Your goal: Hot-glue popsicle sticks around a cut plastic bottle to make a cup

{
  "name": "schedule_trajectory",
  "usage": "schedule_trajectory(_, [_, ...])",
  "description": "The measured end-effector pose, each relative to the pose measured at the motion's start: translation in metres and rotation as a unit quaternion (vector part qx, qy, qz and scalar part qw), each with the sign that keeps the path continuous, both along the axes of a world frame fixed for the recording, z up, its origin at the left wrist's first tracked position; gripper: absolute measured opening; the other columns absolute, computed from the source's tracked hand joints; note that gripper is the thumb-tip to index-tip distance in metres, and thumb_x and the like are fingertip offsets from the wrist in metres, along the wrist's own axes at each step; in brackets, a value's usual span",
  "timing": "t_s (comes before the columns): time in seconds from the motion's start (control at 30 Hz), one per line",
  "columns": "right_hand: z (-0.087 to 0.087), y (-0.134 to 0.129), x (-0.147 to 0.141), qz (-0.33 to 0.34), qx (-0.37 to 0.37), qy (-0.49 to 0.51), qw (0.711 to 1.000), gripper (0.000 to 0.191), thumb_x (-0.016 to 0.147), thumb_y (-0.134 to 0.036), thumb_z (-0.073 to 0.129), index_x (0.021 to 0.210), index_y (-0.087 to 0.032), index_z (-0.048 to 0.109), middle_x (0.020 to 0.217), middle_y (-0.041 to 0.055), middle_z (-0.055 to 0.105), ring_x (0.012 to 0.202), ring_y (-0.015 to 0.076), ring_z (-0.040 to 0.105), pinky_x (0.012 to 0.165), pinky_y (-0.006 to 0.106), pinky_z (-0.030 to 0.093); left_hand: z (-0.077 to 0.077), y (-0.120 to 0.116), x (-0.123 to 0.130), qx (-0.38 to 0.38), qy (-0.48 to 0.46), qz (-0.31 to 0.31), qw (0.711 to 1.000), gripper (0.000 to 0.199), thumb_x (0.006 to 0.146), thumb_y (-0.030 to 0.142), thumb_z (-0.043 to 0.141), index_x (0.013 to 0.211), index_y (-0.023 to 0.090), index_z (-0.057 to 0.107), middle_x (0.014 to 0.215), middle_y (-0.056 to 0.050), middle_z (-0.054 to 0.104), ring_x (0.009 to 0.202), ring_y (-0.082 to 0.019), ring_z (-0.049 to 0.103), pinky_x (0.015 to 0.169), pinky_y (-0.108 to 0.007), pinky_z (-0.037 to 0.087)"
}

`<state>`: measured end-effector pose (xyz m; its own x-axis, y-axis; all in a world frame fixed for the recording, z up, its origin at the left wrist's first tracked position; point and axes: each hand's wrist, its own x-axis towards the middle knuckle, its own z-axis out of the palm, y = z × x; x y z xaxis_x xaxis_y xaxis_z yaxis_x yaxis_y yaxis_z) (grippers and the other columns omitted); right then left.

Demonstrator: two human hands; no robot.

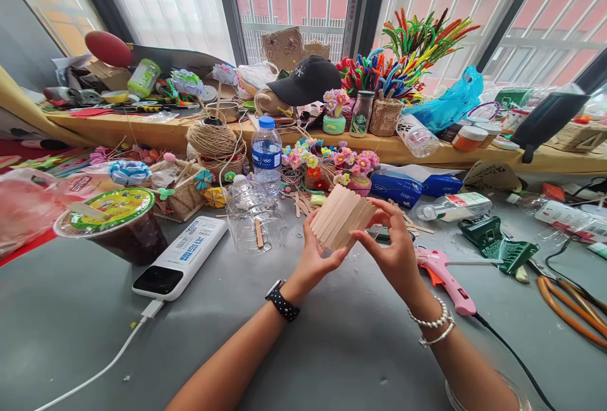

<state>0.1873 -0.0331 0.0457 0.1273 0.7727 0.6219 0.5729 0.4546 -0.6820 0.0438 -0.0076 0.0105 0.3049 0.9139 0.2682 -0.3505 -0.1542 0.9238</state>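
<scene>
A panel of several pale wooden craft sticks [342, 217], laid side by side, is held tilted above the grey table [227, 348]. My left hand [315, 259] grips its left and lower edge, the thumb below. On the right, my right hand [389, 243] pinches the panel's edge between thumb and fingers. The underside of the panel is hidden. A pink glue gun [448, 279] lies on the table just right of my right wrist. Behind my left hand stands a cut clear plastic bottle [249, 215] with one wooden stick by it.
A power bank [183, 259] with a white cable and a lidded drink cup [118, 227] are at the left. Orange-handled scissors [571, 310] and a green wrapper [497, 243] lie right. Behind are a water bottle [266, 155], twine [213, 139] and a crowded wooden ledge [303, 140].
</scene>
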Motion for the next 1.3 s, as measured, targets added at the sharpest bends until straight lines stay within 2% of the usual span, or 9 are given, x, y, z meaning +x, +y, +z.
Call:
schedule_trajectory(0.1, [0.002,0.001,0.005,0.009,-0.017,0.000,1.000,0.048,0.070,-0.044,0.063,0.110,-0.023,0.045,0.094,0.0036,0.058,0.080,0.0168,0.055,0.074,0.033,0.046,0.002,0.000,-0.002,0.015,0.033,0.023,0.999,0.074,0.063,0.025,0.068,0.119,0.029,0.021,0.128,-0.007,0.031,0.116,-0.025,0.039,0.092,-0.035,0.039])
schedule_trajectory(0.27, [0.009,0.003,0.015,0.063,-0.096,-0.024,0.993,0.028,0.071,-0.048,0.059,0.077,-0.020,0.058,0.082,0.0024,0.062,0.079,0.0185,0.056,0.071,0.031,0.043,0.003,-0.002,-0.003,0.049,0.066,0.045,0.996,0.076,0.062,0.020,0.068,0.121,0.027,0.021,0.127,-0.007,0.033,0.116,-0.025,0.038,0.094,-0.036,0.038])
schedule_trajectory(0.43, [0.012,0.004,0.022,0.112,-0.153,0.029,0.981,0.031,0.074,-0.049,0.054,0.065,-0.019,0.060,0.075,0.0008,0.064,0.074,0.0175,0.057,0.069,0.030,0.043,0.000,-0.003,-0.003,0.076,0.090,0.051,0.992,0.079,0.060,0.021,0.070,0.122,0.026,0.022,0.127,-0.008,0.035,0.116,-0.026,0.038,0.096,-0.036,0.035])
schedule_trajectory(0.57, [0.010,0.006,0.022,0.113,-0.172,0.098,0.974,0.032,0.072,-0.050,0.056,0.069,-0.019,0.062,0.077,0.0015,0.065,0.076,0.0182,0.056,0.069,0.030,0.043,-0.004,-0.001,-0.002,0.053,0.083,0.024,0.995,0.078,0.062,0.025,0.071,0.123,0.026,0.022,0.129,-0.009,0.032,0.118,-0.027,0.037,0.094,-0.036,0.037])
schedule_trajectory(0.77, [-0.001,0.006,0.011,0.076,-0.146,0.162,0.973,0.031,0.073,-0.048,0.056,0.070,-0.018,0.061,0.069,0.0007,0.059,0.065,0.0144,0.051,0.062,0.027,0.041,-0.008,0.001,-0.002,0.033,0.045,-0.015,0.998,0.082,0.062,0.033,0.072,0.125,0.027,0.019,0.131,-0.010,0.030,0.121,-0.028,0.035,0.095,-0.039,0.036])
schedule_trajectory(1.13, [-0.002,0.004,0.005,0.065,-0.164,0.162,0.971,0.035,0.073,-0.051,0.054,0.071,-0.017,0.060,0.067,0.0014,0.056,0.065,0.0142,0.048,0.061,0.027,0.040,-0.007,0.001,-0.001,0.028,0.069,-0.031,0.997,0.078,0.067,0.035,0.068,0.124,0.026,0.014,0.133,-0.010,0.027,0.122,-0.026,0.033,0.098,-0.038,0.034])
schedule_trajectory(1.3, [0.002,0.002,0.004,0.049,-0.150,0.152,0.976,0.034,0.073,-0.050,0.055,0.068,-0.017,0.060,0.060,-0.0011,0.053,0.057,0.0113,0.044,0.054,0.024,0.036,-0.009,0.003,-0.001,0.023,0.065,-0.034,0.997,0.080,0.066,0.036,0.068,0.124,0.026,0.014,0.133,-0.010,0.027,0.122,-0.026,0.033,0.099,-0.039,0.034])
